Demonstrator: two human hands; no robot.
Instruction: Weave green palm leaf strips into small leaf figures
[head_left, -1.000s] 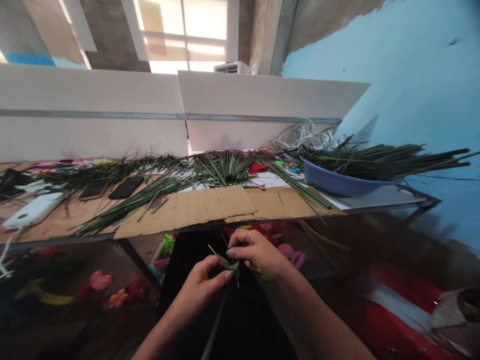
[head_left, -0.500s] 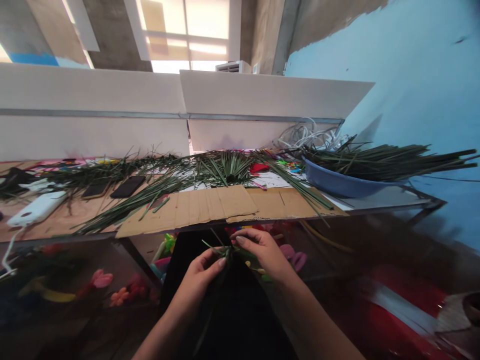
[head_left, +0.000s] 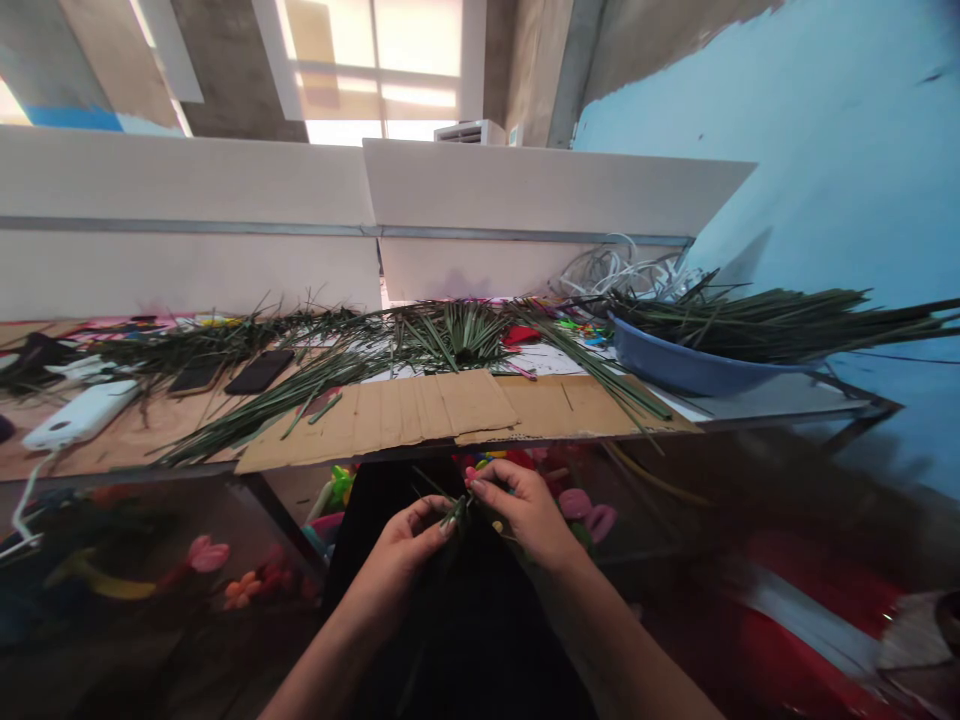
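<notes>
Below the table's front edge, over my dark lap, my left hand [head_left: 409,540] and my right hand [head_left: 525,510] meet fingertip to fingertip. Both pinch a small bundle of thin green leaf strips [head_left: 459,512]. The strips poke out between the fingers, and one long strip trails down toward my lap. How the strips are folded inside the fingers is hidden.
On the table lie a flattened cardboard sheet [head_left: 465,405], spread green leaf strips [head_left: 315,370], two dark phones [head_left: 259,372] and a white device [head_left: 79,415]. A blue basin [head_left: 675,365] full of long leaves stands at the right. Colourful flower shapes [head_left: 206,555] sit under the table.
Both hands have drawn closer together and risen slightly toward the table edge. The leaf strip that stuck out between them is now bunched tighter in the fingertips.
</notes>
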